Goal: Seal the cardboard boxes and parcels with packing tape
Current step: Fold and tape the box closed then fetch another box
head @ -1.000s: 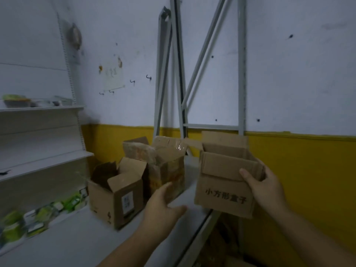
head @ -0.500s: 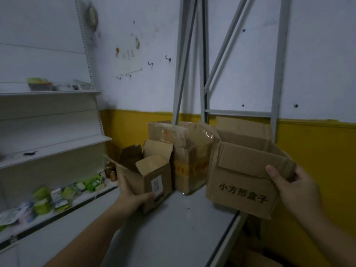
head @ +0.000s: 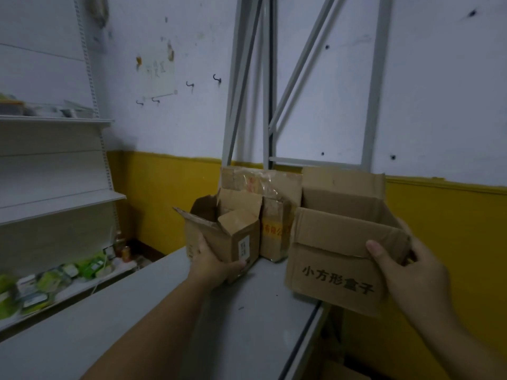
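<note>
I see three brown cardboard boxes, all unsealed, grouped at the centre right of the frame at the far end of a grey table (head: 123, 325).

The small box (head: 238, 229) sits at centre. Its top flaps stand open and ragged, and a white label is on its right face. My left hand (head: 214, 261) grasps it low down, with the thumb on the left face and the fingers curled round the bottom front corner.

The taped box (head: 274, 234) stands just behind and to the right of it. It is wrapped in wrinkled clear tape, has red print on its front, and its flaps are up.

The big box (head: 329, 259) is at the right of the frame, with its top open, the back flap upright and the front flap folded down outside. Five black Chinese characters run across its front. My right hand (head: 406, 270) grips its right corner, thumb on the front flap and fingers round the side. Its lower right corner hangs past the table edge; I cannot tell whether it rests on the table.

A grey metal frame (head: 373, 91) leans against the white and yellow wall behind. Four hooks (head: 216, 79) are on the wall at upper centre. White shelves (head: 55, 201) fill the left, with blurred green packets (head: 49, 281) on the lowest one.
</note>
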A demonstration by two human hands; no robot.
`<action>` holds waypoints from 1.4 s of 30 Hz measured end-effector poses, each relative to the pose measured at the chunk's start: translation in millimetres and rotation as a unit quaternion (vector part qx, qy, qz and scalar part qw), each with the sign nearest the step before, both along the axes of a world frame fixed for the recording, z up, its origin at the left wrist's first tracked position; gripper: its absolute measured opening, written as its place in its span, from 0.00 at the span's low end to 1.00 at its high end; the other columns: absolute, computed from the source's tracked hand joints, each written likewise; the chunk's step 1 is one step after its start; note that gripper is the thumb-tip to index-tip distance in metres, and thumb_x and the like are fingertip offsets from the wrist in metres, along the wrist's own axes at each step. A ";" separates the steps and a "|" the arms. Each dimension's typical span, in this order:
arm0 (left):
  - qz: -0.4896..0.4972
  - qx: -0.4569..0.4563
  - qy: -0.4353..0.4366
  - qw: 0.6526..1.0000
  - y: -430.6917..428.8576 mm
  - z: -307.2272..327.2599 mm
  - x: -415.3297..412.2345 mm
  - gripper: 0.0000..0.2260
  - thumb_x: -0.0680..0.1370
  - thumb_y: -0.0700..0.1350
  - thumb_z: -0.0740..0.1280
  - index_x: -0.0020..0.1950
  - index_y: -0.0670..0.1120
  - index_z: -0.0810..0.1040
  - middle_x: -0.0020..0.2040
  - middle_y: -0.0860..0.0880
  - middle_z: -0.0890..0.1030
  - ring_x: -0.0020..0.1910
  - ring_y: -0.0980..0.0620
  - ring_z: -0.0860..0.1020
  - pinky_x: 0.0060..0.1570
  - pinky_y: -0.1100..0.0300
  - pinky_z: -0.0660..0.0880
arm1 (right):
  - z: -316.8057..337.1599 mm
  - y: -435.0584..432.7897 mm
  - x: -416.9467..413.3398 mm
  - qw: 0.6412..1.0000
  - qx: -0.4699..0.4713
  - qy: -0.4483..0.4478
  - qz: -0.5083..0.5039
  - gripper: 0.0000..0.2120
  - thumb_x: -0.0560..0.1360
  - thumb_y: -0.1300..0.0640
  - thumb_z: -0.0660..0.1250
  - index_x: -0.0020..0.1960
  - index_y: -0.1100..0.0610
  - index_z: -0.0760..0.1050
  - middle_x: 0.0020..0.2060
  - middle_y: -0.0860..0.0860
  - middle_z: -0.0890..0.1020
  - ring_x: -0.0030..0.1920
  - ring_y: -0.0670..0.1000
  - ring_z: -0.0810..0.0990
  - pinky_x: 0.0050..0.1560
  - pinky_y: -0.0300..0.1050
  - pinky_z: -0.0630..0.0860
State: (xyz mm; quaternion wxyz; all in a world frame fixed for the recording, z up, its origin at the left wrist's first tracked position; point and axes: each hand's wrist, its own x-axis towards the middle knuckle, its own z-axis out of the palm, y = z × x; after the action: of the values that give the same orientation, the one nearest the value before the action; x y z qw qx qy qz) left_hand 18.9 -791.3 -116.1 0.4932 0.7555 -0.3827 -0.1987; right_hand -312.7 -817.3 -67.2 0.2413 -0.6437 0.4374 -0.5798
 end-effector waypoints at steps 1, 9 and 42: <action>-0.016 0.009 0.003 1.000 1.7 6.9 -2.4 0.64 0.48 0.61 0.80 0.75 0.57 0.44 0.73 0.46 0.61 0.70 0.42 0.65 0.62 0.45 0.73 | 1.5 6.3 3.9 1.000 -0.011 -0.004 0.008 0.38 0.66 0.43 0.68 0.74 0.49 0.64 0.63 0.50 0.77 0.59 0.54 0.77 0.58 0.49 0.76; -0.099 0.084 -0.024 0.991 60.9 37.3 -38.3 0.43 0.75 0.44 0.70 0.77 0.50 0.40 0.76 0.43 0.57 0.71 0.42 0.65 0.66 0.51 0.66 | -29.0 20.2 68.5 0.997 0.053 0.058 0.020 0.41 0.67 0.33 0.66 0.74 0.50 0.59 0.65 0.51 0.75 0.62 0.55 0.76 0.56 0.56 0.78; 0.224 0.415 -0.362 0.804 582.8 103.4 -31.5 0.27 0.81 0.60 0.51 0.77 0.51 0.55 0.78 0.49 0.54 0.77 0.49 0.48 0.73 0.47 0.49 | 16.6 401.5 242.4 0.646 -0.298 0.498 0.496 0.31 0.80 0.43 0.57 0.78 0.51 0.51 0.77 0.55 0.53 0.77 0.55 0.51 0.73 0.51 0.54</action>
State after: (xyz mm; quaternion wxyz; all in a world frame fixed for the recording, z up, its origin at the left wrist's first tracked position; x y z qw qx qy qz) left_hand -12.7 -208.6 -12.7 -0.0107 0.9698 -0.2347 0.0659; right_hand -70.2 -415.8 -50.6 0.0338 -0.9933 -0.0891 -0.0649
